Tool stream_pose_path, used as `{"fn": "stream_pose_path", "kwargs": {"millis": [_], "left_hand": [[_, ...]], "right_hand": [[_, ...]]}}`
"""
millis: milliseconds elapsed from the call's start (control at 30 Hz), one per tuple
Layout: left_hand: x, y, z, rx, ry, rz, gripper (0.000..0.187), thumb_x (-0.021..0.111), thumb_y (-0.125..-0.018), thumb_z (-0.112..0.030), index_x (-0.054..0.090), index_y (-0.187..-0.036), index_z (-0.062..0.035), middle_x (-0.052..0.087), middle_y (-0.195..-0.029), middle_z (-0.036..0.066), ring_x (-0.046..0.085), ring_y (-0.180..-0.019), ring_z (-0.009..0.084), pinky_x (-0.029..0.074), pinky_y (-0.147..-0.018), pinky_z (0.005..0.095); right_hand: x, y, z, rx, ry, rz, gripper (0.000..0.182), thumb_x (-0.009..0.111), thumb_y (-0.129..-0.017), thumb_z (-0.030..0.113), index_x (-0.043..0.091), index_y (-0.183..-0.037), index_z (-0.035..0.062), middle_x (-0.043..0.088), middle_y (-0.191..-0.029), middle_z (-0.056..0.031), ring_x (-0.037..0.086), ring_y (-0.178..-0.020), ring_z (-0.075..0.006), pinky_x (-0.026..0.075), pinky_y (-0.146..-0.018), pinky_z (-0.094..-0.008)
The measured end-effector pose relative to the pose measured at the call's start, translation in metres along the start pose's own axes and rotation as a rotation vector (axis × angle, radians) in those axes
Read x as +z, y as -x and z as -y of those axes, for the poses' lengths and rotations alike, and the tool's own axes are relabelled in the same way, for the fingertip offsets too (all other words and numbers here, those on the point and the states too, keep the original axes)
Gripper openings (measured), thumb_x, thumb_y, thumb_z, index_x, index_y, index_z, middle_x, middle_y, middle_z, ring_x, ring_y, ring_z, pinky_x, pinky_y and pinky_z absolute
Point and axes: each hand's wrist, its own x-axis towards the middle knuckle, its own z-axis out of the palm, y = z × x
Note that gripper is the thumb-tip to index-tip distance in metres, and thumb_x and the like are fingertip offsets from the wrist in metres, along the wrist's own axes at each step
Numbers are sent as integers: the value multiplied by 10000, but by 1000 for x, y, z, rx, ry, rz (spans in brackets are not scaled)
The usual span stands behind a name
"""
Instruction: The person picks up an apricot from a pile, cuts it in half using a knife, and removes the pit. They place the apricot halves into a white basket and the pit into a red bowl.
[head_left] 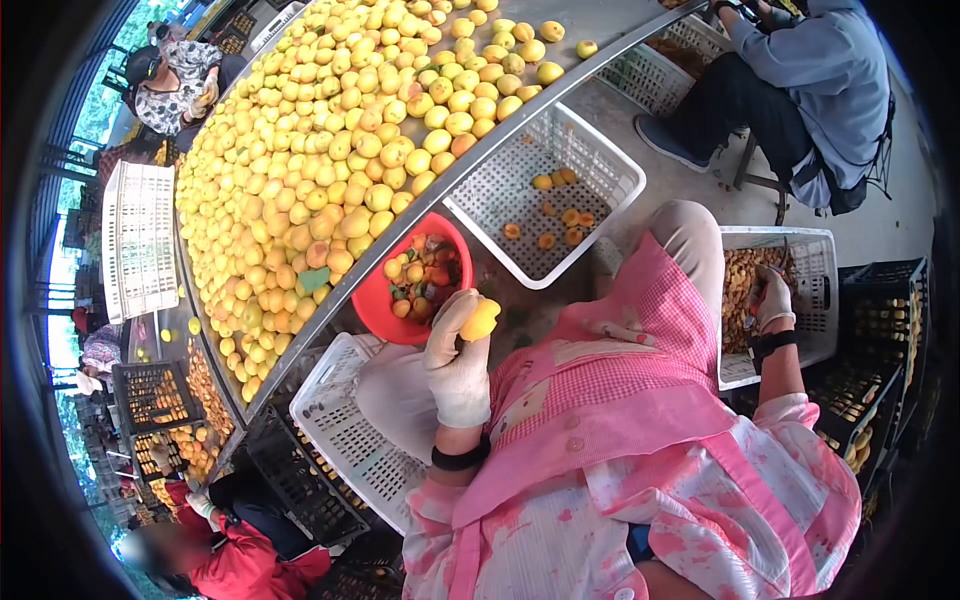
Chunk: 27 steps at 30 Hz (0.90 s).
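Note:
My left hand [458, 365], in a pale work glove, is closed around a yellow apricot [481, 320], raised above my lap. Just beyond it sits a red basin [370, 312] holding darkened and broken fruit. My right hand [772, 300], also gloved, reaches into a white crate [826, 290] on my right, over a layer of brown pits [738, 290]. Its fingers are curled; what they hold, if anything, is hidden. Between my knees and the table stands another white crate [628, 185] with several apricot halves [571, 217] on its bottom.
A metal-edged table [560, 85] bears a large heap of apricots [330, 150]. Left of my leg is a white crate [375, 440]. Black crates [880, 340] of fruit stand at right. Co-workers sit nearby: grey sweatshirt [830, 70], red jacket [250, 560], patterned shirt [175, 90].

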Motion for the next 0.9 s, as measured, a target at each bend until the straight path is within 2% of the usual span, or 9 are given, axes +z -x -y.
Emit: {"fn": "stream_pose_path", "kwargs": {"millis": [100,167,300,400,533,700,800,867,900], "left_hand": [[-8,-5,-6,25,-85,2,366,586,-865,103,581,-1225,39,601,-1246,120,565,-1135,188,417,-1018,303],[-7,-3,-9,53,-165,-5,338,603,-854,106,586,-1184,36,615,-1194,108,580,-1082,175,436,-988,299],[3,-2,-13,52,-132,-68,315,610,-848,105,578,-1152,28,619,-1147,95,590,-1023,163,449,-967,300],[5,-1,-6,75,-136,-82,332,610,-834,124,548,-1142,18,601,-1133,103,583,-1009,166,448,-964,304],[5,0,2,199,-109,-68,442,614,-746,183,521,-1128,-20,533,-1208,146,556,-1088,225,465,-957,333],[1,3,1,291,-260,-70,441,619,-757,196,502,-1129,-10,521,-1223,136,556,-1035,175,462,-926,300],[0,4,1,322,-329,-79,443,633,-749,193,506,-1122,-10,526,-1197,123,556,-1014,167,476,-881,284],[2,2,5,178,-407,-99,461,707,-705,117,532,-1106,-26,570,-1125,145,592,-978,258,487,-880,313],[3,-6,14,177,-477,-71,520,716,-713,89,513,-1180,-14,571,-1127,134,593,-971,221,488,-847,292]], "right_hand": [[5,-3,-26,-29,16,-37,159,641,-876,259,591,-889,109,531,-598,-25,486,-438,-168,393,-382,-330],[9,10,-22,-35,70,-284,138,627,-886,240,582,-835,119,518,-579,-11,476,-432,-159,389,-392,-324],[12,16,-9,-82,100,-264,142,630,-890,249,584,-823,132,524,-589,-3,474,-437,-150,383,-400,-321],[38,38,19,-194,92,-43,137,659,-880,243,598,-832,130,548,-636,5,474,-455,-123,359,-402,-279],[109,94,56,-217,28,31,149,690,-863,229,652,-934,103,582,-697,4,491,-512,-85,370,-433,-222],[179,167,74,-258,127,388,282,524,-949,212,629,-1154,48,588,-781,-3,501,-536,-69,378,-449,-208],[214,202,69,-178,257,582,278,525,-927,193,620,-1119,16,588,-748,-10,518,-536,-73,389,-429,-197],[233,223,65,-183,364,734,259,539,-911,168,621,-1097,8,590,-736,-16,527,-528,-78,396,-409,-198],[242,234,65,-220,442,800,250,545,-903,154,622,-1090,6,591,-730,-19,531,-523,-81,397,-400,-199]]}}
